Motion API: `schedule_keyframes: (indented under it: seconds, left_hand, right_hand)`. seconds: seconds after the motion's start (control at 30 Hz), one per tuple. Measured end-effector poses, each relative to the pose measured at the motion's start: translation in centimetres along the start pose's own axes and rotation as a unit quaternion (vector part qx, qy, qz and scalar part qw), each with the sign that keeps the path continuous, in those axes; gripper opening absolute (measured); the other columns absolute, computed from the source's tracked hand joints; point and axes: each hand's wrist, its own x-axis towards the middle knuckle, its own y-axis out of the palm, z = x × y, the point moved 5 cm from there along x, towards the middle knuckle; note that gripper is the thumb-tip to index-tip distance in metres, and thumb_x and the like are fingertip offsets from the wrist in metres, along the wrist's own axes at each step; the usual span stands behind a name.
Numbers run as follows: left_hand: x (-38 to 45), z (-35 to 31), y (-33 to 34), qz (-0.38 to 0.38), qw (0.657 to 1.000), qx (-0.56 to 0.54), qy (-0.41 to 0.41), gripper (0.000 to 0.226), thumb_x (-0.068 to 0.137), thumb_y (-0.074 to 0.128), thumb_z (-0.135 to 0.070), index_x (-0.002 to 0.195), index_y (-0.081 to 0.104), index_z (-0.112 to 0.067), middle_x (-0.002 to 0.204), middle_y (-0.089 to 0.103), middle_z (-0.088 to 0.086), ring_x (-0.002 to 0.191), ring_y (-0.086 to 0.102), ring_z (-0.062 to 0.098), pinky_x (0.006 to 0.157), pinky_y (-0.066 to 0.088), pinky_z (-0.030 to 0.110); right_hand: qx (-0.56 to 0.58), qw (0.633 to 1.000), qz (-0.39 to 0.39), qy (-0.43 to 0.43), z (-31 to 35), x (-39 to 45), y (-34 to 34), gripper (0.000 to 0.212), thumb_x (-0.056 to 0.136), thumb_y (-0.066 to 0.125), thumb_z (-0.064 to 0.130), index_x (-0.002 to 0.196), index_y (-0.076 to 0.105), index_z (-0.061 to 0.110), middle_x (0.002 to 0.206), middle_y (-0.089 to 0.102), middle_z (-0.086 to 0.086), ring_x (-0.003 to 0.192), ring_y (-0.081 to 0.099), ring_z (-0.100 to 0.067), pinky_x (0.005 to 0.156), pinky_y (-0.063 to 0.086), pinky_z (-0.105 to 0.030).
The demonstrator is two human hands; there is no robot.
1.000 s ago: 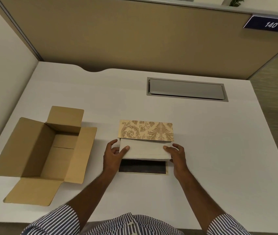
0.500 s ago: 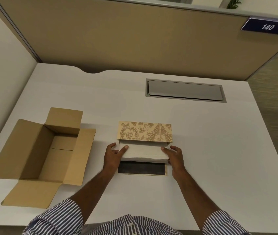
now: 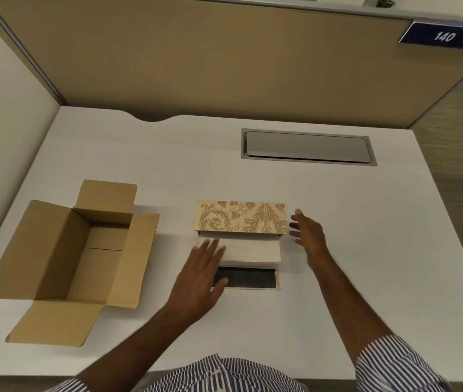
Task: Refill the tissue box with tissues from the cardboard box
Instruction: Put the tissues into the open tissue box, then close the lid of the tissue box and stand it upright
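The gold-patterned tissue box (image 3: 241,216) lies on its side at the middle of the white desk (image 3: 337,222), its dark-lined flap (image 3: 248,278) folded down toward me. A white stack of tissues (image 3: 253,250) sits in the box's opening. My left hand (image 3: 200,275) hovers flat, fingers spread, over the stack's left end and the flap. To the right of the box my right hand (image 3: 308,233) is open, apart from it. The brown cardboard box (image 3: 77,256) stands open at the left, nothing visible inside.
A grey cable hatch (image 3: 308,147) is set into the desk at the back right. Tan partition walls (image 3: 224,66) close off the back and left. The desk's right edge drops to the floor (image 3: 462,165).
Both hands have let go of the tissue stack. The left hand drew back over the flap and the right hand moved out to the box's right side. The stack stays in the box.
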Motion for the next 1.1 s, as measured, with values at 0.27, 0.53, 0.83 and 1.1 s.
schedule_keyframes:
  seconds: [0.27, 0.53, 0.83, 1.1]
  left_hand:
    - [1.6, -1.3, 5.2, 0.191, 0.971, 0.14, -0.015, 0.093, 0.096, 0.02, -0.071, 0.159, -0.01, -0.011, 0.164, -0.024, 0.011, 0.153, -0.021, 0.031, 0.122, -0.014, 0.047]
    - [1.5, -1.0, 5.5, 0.19, 0.973, 0.127, -0.023, 0.096, 0.093, 0.025, -0.074, 0.16, -0.001, -0.011, 0.169, -0.003, 0.013, 0.156, -0.004, 0.033, 0.126, -0.003, 0.049]
    - [-2.0, -2.6, 4.4, 0.088, 0.987, 0.118, 0.066, 0.085, 0.095, 0.042, -0.061, 0.158, 0.023, -0.006, 0.165, 0.022, 0.014, 0.152, 0.024, 0.032, 0.127, 0.011, 0.048]
    - [-7.1, -0.2, 2.3, 0.037, 0.996, 0.002, 0.082, 0.059, 0.103, 0.041, -0.046, 0.154, 0.039, -0.017, 0.162, 0.033, 0.0, 0.15, 0.031, 0.015, 0.116, 0.035, 0.03]
  right_hand:
    - [-0.138, 0.99, 0.024, 0.014, 3.6, 1.7, 4.2, 0.081, 0.091, 0.053, 0.067, 0.131, 0.056, -0.003, 0.13, 0.065, -0.021, 0.116, 0.063, -0.037, 0.1, 0.052, -0.043]
    - [-0.101, 0.995, 0.001, -0.003, 2.6, 0.0, 3.9, 0.042, 0.089, 0.061, 0.055, 0.079, 0.064, 0.015, 0.105, 0.074, -0.014, 0.088, 0.068, -0.028, 0.093, 0.057, -0.044]
    - [0.007, 0.998, 0.016, -0.055, -1.0, -3.9, 3.4, 0.034, 0.098, 0.058, 0.041, 0.11, 0.075, 0.014, 0.108, 0.077, -0.01, 0.101, 0.072, -0.03, 0.097, 0.056, -0.051]
    - [0.054, 0.991, 0.012, -0.12, -4.1, -7.2, 3.0, 0.022, 0.102, 0.054, 0.032, 0.121, 0.067, 0.034, 0.106, 0.072, 0.021, 0.103, 0.067, -0.003, 0.076, 0.051, -0.017]
